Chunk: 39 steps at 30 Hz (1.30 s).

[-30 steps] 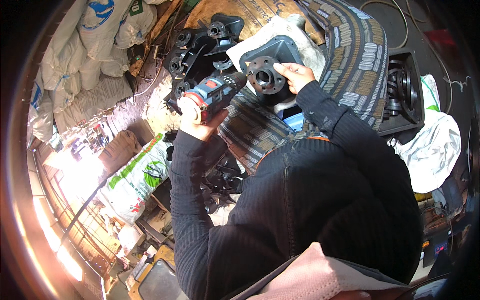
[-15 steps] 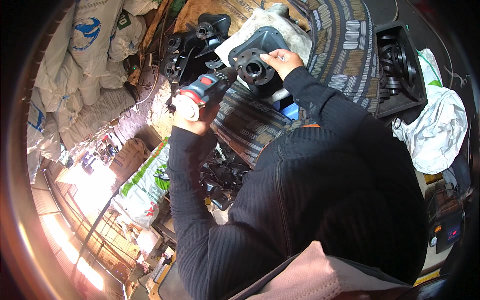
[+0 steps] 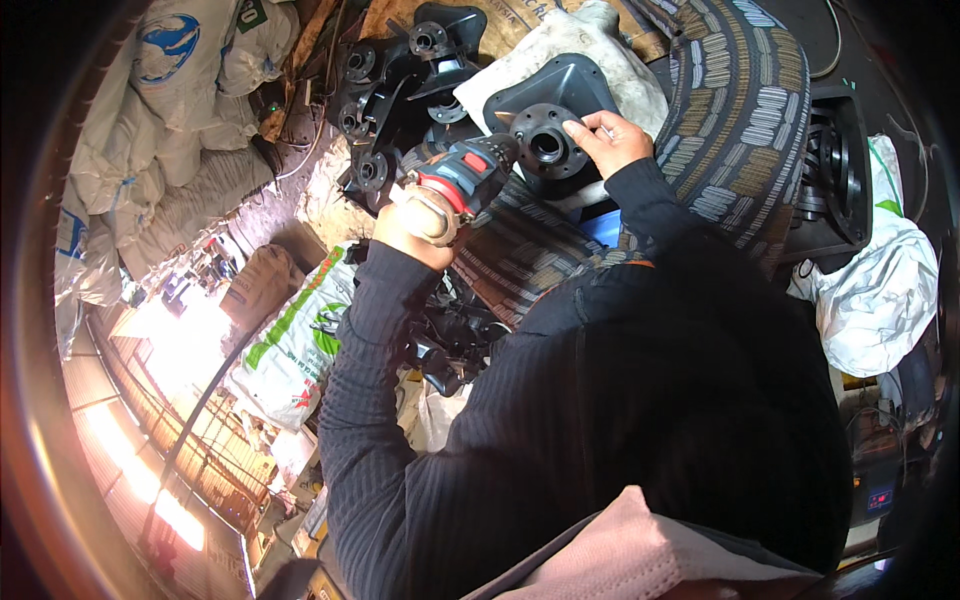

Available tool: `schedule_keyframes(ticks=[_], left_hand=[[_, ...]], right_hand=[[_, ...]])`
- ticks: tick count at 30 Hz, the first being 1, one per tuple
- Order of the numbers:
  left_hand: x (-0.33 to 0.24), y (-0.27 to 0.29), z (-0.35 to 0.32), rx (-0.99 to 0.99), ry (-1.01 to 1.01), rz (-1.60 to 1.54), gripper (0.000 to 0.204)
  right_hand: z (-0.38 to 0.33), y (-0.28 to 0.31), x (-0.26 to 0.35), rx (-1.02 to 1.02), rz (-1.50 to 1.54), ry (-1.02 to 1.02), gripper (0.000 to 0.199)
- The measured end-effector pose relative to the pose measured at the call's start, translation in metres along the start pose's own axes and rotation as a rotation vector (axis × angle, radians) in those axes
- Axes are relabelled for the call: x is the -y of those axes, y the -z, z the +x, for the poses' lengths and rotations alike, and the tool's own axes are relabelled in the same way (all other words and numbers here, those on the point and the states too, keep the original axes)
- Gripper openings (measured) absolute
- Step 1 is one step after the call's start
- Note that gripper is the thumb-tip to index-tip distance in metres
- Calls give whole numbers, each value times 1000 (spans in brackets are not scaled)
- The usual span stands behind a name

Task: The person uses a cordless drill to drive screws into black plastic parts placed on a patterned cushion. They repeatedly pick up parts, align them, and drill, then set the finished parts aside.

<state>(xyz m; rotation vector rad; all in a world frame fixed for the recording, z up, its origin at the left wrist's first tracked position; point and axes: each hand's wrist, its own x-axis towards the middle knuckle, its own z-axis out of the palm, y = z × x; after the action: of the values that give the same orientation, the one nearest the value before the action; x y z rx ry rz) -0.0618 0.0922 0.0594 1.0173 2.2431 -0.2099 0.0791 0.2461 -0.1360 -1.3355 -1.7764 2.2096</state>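
- The black cast-metal flange part with a round bolt-holed hub [image 3: 548, 145] lies at about twelve o'clock in the view, resting on a white cloth [image 3: 600, 45] over a striped woven fabric [image 3: 740, 120]; its hub faces up and its flat plate runs away toward the top.
- Far out at nine to ten o'clock a heap of white woven sacks [image 3: 170, 120] is piled, one of them with a blue round print.
- At about eight o'clock, lower down, a white sack with green and red print [image 3: 300, 345] lies on the ground.
- Near eleven o'clock a cluster of black metal brackets with round bosses [image 3: 390, 90] lies just beside the flange part, to its left.
- The left hand [image 3: 415, 225] is wrapped round the grip of a dark blue-grey cordless drill with red trim [image 3: 460, 180]; the drill's nose points toward two o'clock and meets the hub's left edge, though the bit itself is too small to make out.
- The right hand [image 3: 610, 140] sits at the three o'clock side of the hub, fingers bent and pinched on its rim, touching it; I cannot tell whether they hold anything small.
- Both arms wear a black ribbed sleeve [image 3: 640, 400], which fills the middle of the view.
- At three o'clock a crumpled white plastic bag [image 3: 880, 300] lies well apart from the hands, with a black metal housing [image 3: 835, 170] above it.
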Motion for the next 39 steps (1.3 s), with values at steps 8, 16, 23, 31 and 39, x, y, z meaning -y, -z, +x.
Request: schedule_keyframes(ticks=[8, 16, 23, 31, 39], left_hand=[[18, -22, 4, -14, 25, -61, 36], [-11, -31, -42, -362, -85, -504, 38], [-59, -25, -93, -443, -205, -437, 38], [-70, -36, -91, -493, -229, -327, 35], [-62, -39, -86, -471, -172, -425, 29]], right_hand=[[-1, 3, 14, 30, -84, -35, 24], [13, 11, -10, 47, 162, 210, 24], [-11, 41, 16, 622, 1181, -319, 33], [-28, 34, 25, 806, 1226, -396, 13], [-31, 28, 25, 721, 1095, -485, 17]])
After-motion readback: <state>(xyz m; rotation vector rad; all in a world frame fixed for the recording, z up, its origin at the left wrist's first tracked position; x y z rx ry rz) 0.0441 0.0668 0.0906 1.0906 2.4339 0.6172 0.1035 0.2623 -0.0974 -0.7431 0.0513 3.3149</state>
